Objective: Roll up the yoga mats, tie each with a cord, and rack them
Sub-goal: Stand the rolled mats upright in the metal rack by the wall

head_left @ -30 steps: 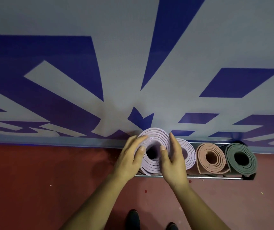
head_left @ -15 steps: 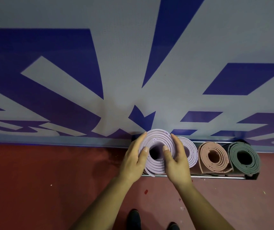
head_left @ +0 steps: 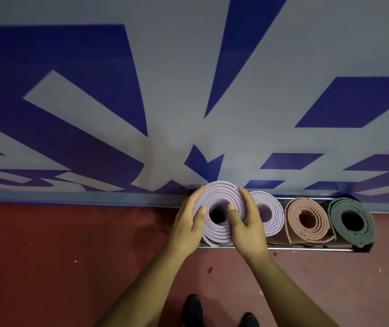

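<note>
I see both hands, left hand (head_left: 186, 224) and right hand (head_left: 247, 226), curled around the lilac mat (head_left: 220, 197) at the rack's (head_left: 306, 249) left end.

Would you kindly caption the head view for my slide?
Left hand and right hand grip a lilac mat at the rack's left end.

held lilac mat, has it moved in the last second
Yes, slightly: the held lilac mat has sunk lower; its top now clears the neighbouring lilac mat by less.
</note>
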Demonstrator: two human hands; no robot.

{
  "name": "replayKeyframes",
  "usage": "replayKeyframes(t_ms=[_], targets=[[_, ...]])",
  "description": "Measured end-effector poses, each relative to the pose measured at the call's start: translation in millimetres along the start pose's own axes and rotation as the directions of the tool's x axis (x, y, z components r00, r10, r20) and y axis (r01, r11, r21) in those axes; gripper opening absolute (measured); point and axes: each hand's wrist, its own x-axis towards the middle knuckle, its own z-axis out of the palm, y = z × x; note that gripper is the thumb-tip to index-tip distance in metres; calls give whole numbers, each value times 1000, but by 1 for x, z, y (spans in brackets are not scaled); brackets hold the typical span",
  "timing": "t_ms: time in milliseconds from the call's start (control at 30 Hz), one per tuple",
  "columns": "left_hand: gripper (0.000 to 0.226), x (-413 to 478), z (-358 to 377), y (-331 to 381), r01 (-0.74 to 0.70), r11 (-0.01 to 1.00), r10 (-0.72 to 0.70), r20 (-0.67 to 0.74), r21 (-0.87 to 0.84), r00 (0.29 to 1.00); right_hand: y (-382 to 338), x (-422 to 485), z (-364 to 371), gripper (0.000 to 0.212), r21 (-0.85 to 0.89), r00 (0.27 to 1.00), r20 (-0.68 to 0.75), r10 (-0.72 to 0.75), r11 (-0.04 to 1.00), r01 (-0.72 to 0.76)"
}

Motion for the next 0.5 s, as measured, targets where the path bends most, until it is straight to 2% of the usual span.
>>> replayKeyframes(t_ms=[333,500], targets=[[48,12,9,-30,14,1000,-14,-2,-10,1000,25,18,11,48,-74,1000,15,15,997,-14],[50,18,17,-51,18,999,-18,-9,43,1000,43,28,18,50,-217,999,-5,35,976,-35]])
